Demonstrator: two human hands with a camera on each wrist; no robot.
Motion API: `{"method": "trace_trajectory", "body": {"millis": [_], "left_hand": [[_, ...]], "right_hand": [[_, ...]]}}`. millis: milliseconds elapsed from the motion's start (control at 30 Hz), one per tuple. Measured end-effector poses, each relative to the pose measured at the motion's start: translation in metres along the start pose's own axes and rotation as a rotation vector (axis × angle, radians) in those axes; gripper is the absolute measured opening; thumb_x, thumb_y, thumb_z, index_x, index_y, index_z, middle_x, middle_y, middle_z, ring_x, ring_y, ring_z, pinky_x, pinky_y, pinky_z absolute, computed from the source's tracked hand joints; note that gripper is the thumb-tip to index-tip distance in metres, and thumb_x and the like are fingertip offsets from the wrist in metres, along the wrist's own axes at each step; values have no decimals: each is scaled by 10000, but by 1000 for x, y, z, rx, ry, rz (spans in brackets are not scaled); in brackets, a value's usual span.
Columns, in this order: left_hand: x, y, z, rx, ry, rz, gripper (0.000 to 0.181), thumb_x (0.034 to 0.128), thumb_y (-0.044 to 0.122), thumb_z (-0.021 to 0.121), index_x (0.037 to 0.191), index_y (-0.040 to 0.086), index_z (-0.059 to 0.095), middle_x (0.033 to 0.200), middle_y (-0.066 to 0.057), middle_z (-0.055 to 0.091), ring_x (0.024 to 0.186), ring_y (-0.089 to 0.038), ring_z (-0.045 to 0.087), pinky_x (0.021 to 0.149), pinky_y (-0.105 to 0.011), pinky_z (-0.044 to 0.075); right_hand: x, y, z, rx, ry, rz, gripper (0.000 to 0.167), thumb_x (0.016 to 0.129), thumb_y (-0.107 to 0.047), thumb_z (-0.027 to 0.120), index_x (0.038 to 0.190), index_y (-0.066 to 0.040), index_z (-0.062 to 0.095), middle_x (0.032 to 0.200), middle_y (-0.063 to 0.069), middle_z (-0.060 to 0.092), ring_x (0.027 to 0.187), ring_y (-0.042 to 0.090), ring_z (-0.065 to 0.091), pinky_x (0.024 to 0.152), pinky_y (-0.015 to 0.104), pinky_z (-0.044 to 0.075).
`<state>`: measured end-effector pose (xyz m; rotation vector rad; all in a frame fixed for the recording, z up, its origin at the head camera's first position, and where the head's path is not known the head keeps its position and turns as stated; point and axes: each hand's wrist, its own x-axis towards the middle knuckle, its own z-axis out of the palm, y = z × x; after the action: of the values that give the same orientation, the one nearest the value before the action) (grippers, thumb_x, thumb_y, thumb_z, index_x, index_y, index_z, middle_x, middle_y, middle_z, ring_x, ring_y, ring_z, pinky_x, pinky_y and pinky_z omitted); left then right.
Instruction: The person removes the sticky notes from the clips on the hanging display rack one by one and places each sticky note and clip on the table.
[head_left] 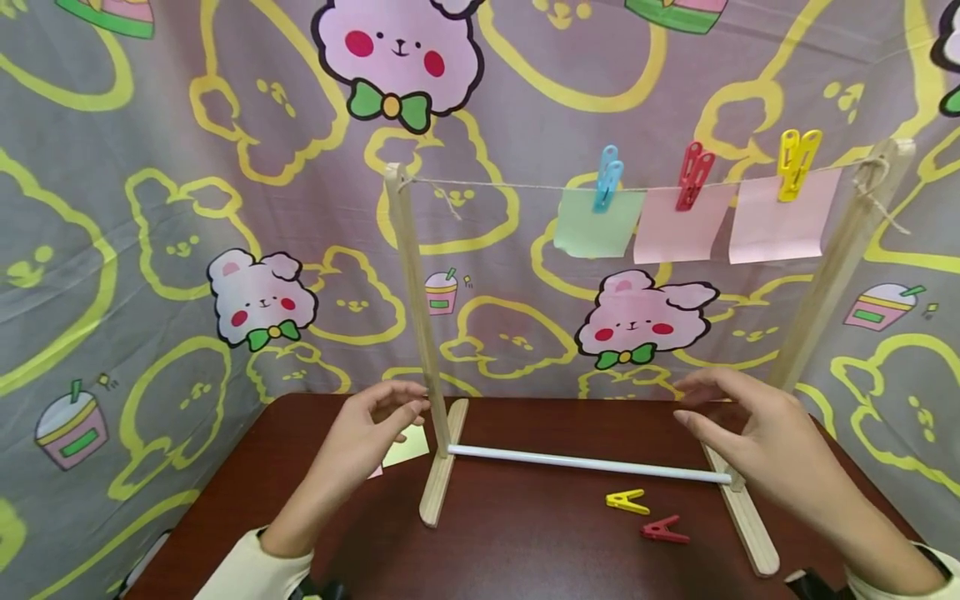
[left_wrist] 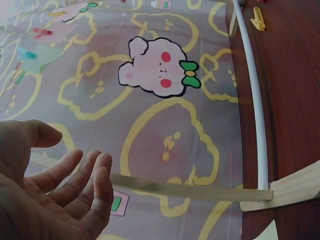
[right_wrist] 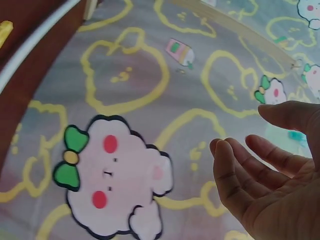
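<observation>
My left hand (head_left: pixel 369 429) hovers beside the left post (head_left: pixel 420 308) of a wooden frame, fingers loosely bent and nothing held. My right hand (head_left: pixel 761 429) hovers near the right post (head_left: pixel 832 258), its thumb apart from the bent fingers and its palm bare. Between the post tops runs a thin string (head_left: pixel 510 184). A blue clothespin (head_left: pixel 608 179) holds a green paper (head_left: pixel 597 227) on it, a red clothespin (head_left: pixel 694 177) a pink paper (head_left: pixel 681 229), and a yellow clothespin (head_left: pixel 797 167) another pink paper (head_left: pixel 784 221).
A white rod (head_left: pixel 585 462) joins the frame's feet. In front of it, a yellow clothespin (head_left: pixel 627 501) and a red clothespin (head_left: pixel 664 530) lie on the dark table (head_left: pixel 525 550). Yellow paper (head_left: pixel 406 446) lies partly behind my left hand. A patterned curtain (head_left: pixel 510 333) hangs behind.
</observation>
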<state>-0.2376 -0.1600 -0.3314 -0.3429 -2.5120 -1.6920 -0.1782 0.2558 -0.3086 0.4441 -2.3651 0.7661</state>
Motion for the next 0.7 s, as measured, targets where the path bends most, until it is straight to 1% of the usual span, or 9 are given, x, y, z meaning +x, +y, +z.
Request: {"method": "trace_trajectory", "body": {"millis": [100, 200, 333, 367, 433, 467, 567, 600, 700], "left_hand": [[4, 3, 5, -1, -38, 31, 235, 1035, 142, 650, 1240, 38, 701, 1174, -172, 751, 937, -144, 722, 764, -282, 581], [9, 8, 10, -6, -53, 54, 220, 1026, 141, 659, 1222, 54, 711, 1165, -149, 758, 923, -151, 716, 766, -281, 590], [14, 14, 18, -23, -67, 69, 216, 1024, 131, 660, 1222, 60, 713, 1159, -122, 771, 970, -214, 725, 757, -267, 588], [15, 16, 19, -31, -72, 73, 222, 1023, 123, 658, 1228, 56, 710, 1163, -129, 770, 979, -226, 723, 753, -260, 584], [16, 19, 23, -48, -82, 77, 226, 1025, 116, 653, 1237, 59, 705, 1176, -131, 766, 998, -224, 724, 761, -265, 584], [17, 21, 25, -57, -86, 83, 229, 1026, 112, 650, 1242, 59, 704, 1181, -134, 763, 998, -216, 722, 765, -269, 584], [19, 26, 31, -95, -104, 108, 244, 1023, 91, 641, 1256, 42, 694, 1204, -148, 750, 982, -169, 711, 789, -297, 586], [20, 28, 33, -108, -109, 117, 248, 1022, 86, 638, 1260, 39, 691, 1208, -151, 746, 977, -156, 710, 798, -311, 589], [23, 34, 38, -129, -119, 150, 265, 1016, 71, 632, 1272, 24, 682, 1217, -162, 739, 968, -135, 710, 805, -318, 589]], "right_hand": [[7, -5, -5, 13, 18, -28, 405, 790, -7, 879, 1116, -202, 740, 955, -175, 741, 847, -136, 625, 668, 78, 472], [13, -9, -11, 60, 16, -30, 408, 795, 29, 861, 1129, -175, 742, 968, -249, 717, 798, -109, 660, 677, 64, 497], [20, -17, -15, 99, 1, -21, 394, 823, 31, 840, 1150, -159, 733, 956, -203, 739, 739, -69, 682, 630, 87, 509], [22, -19, -16, 105, 0, -25, 378, 834, 15, 839, 1154, -155, 733, 952, -161, 755, 741, -66, 685, 635, 86, 512], [27, -23, -17, 109, 11, -39, 374, 835, 15, 840, 1152, -152, 733, 958, -137, 756, 757, -67, 683, 656, 76, 511], [29, -25, -17, 114, 16, -47, 375, 836, 18, 840, 1156, -146, 732, 964, -136, 754, 782, -73, 680, 682, 64, 514], [36, -31, -17, 129, 32, -73, 396, 827, 42, 839, 1167, -135, 736, 998, -200, 732, 831, -88, 680, 748, 39, 516], [38, -34, -18, 138, 34, -71, 411, 821, 58, 837, 1169, -135, 736, 1001, -230, 716, 830, -88, 683, 745, 41, 521], [44, -41, -19, 156, 39, -76, 414, 822, 55, 837, 1178, -131, 739, 995, -218, 717, 795, -68, 698, 723, 55, 529]]}}
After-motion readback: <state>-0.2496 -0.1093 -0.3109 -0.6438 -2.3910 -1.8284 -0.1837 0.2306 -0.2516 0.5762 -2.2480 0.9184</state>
